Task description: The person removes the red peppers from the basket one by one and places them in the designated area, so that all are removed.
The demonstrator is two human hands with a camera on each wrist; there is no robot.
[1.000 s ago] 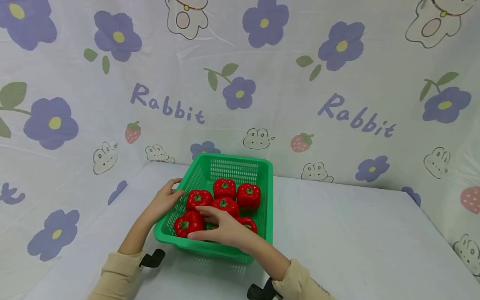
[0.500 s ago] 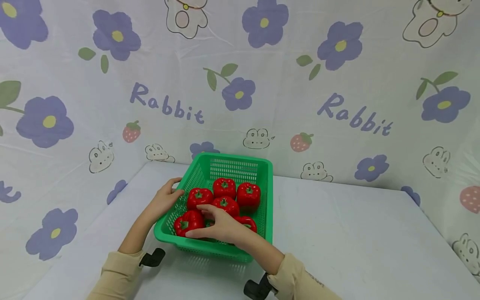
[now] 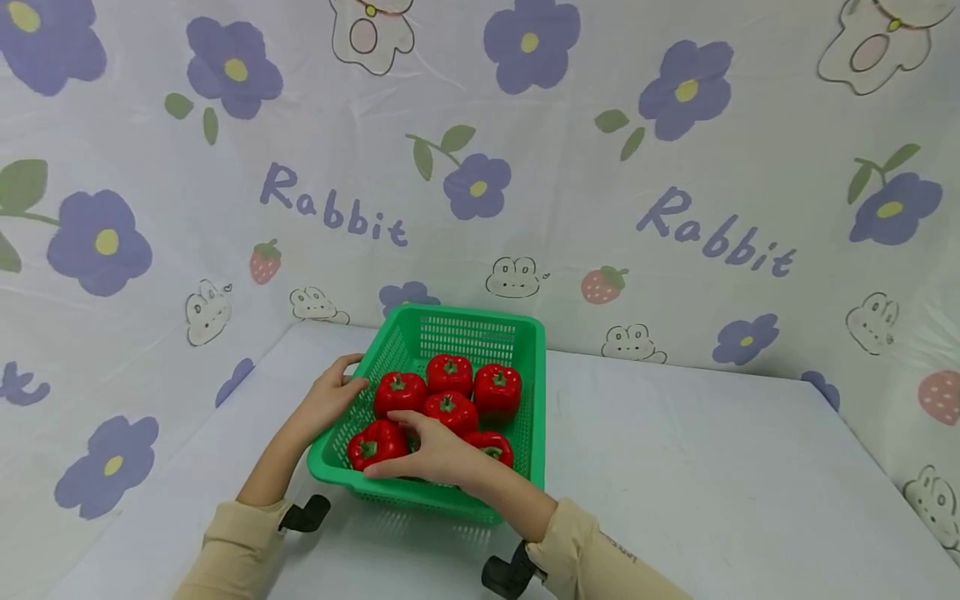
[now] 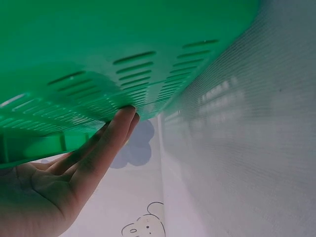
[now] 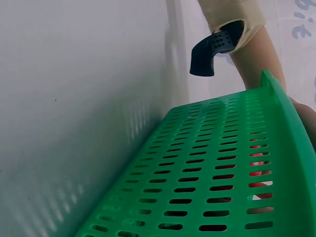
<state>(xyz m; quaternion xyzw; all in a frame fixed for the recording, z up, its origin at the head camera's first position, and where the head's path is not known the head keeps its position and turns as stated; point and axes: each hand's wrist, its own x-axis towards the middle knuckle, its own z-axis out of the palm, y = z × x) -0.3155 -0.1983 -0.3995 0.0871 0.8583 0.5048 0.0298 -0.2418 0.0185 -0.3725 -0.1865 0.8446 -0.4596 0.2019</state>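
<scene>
A green slotted plastic basket (image 3: pixel 534 400) holds several glossy red bell peppers (image 3: pixel 449 410) with green stems. At its left rim, my left hand (image 3: pixel 328 398) holds on, thumb over the edge. In the left wrist view, the left fingers (image 4: pixel 106 148) press along the basket's outer wall from below. My right hand (image 3: pixel 438 454) reaches over the front side, thumb and forefinger curved around the front-left red bell pepper (image 3: pixel 375 446); its other fingers are mostly hidden. From the right wrist, the basket wall (image 5: pixel 207 158) fills the view, with red showing through a few slots.
The white table (image 3: pixel 697 467) extends right of the basket. Behind it hangs a white cloth (image 3: pixel 555 225) printed with flowers and rabbits. Black wrist cameras (image 3: pixel 306 515) are strapped on both arms over beige sleeves (image 3: pixel 236 546).
My right hand has shifted slightly left, bringing thumb and forefinger further around the front-left bell pepper. The left hand keeps its place on the rim, and the basket stays put.
</scene>
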